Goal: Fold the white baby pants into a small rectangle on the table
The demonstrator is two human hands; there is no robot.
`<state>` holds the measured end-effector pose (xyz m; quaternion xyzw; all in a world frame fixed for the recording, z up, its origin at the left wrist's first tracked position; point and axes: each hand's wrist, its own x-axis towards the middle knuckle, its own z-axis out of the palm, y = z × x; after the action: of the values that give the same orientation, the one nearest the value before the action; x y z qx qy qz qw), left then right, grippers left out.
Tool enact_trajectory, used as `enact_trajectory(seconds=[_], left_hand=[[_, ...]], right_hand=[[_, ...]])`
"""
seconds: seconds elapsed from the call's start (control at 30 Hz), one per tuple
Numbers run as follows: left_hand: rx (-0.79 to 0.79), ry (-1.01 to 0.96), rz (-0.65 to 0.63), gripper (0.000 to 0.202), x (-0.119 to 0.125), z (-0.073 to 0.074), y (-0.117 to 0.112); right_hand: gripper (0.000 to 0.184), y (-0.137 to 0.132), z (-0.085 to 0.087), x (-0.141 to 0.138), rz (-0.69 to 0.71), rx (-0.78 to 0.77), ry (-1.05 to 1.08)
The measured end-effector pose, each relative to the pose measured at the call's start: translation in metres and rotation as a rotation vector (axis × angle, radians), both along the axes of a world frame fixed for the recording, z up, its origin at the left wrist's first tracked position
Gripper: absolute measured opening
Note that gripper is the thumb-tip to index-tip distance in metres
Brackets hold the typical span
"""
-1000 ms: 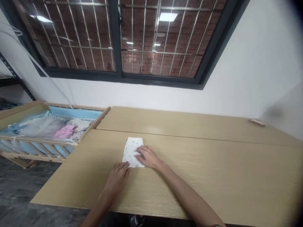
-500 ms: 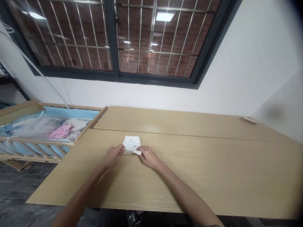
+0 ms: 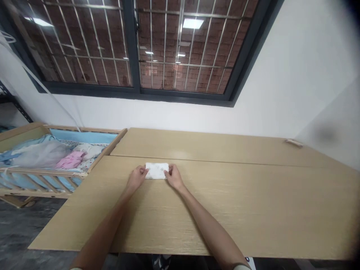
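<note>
A small white folded cloth (image 3: 156, 171) with a faint print lies on the wooden tabletop (image 3: 225, 202), folded into a flat rectangle. My left hand (image 3: 137, 175) pinches its left edge between thumb and fingers. At the opposite end, my right hand (image 3: 173, 176) grips the right edge, the thumb resting on top of the cloth. Both forearms reach in from the near edge of the table.
To the left stands a wooden crib (image 3: 56, 173) with blue lining, holding a pink cloth (image 3: 71, 159) and white netting. A small flat object (image 3: 294, 143) lies at the table's back right. Behind the table are a white wall and a barred window (image 3: 135, 48).
The near part of the cloth has been folded over toward the far side, so it is now a shorter, neater rectangle. Both hands have moved slightly up along its sides.
</note>
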<state>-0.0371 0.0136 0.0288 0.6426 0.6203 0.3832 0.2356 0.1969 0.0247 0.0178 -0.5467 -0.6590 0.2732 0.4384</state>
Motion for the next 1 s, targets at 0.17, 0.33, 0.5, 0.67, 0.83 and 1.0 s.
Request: enact_trajectory(seconds=[0.17, 0.33, 0.5, 0.67, 0.83, 1.0], left_hand=[[0.071, 0.13, 0.119, 0.031, 0.013, -0.001, -0.004], [0.25, 0.231, -0.024, 0.061, 0.039, 0.0, -0.012], [0.239, 0.437, -0.219, 0.071, 0.052, -0.017, -0.016], [0.231, 0.558, -0.188, 0.069, 0.039, -0.028, -0.018], [0.246, 0.55, -0.145, 0.073, 0.032, -0.028, -0.018], [0.324, 0.527, -0.221, 0.063, 0.019, -0.02, -0.015]], right_hand=[[0.039, -0.005, 0.004, -0.003, -0.089, 0.107, -0.096], [0.056, -0.017, 0.019, -0.02, 0.094, 0.31, -0.462], [0.07, -0.014, 0.017, -0.03, 0.322, 0.222, -0.733], [0.071, -0.012, 0.017, -0.018, 0.331, 0.174, -0.715], [0.076, -0.014, 0.018, -0.004, 0.279, 0.137, -0.642], [0.079, -0.015, 0.017, 0.002, 0.247, 0.228, -0.594]])
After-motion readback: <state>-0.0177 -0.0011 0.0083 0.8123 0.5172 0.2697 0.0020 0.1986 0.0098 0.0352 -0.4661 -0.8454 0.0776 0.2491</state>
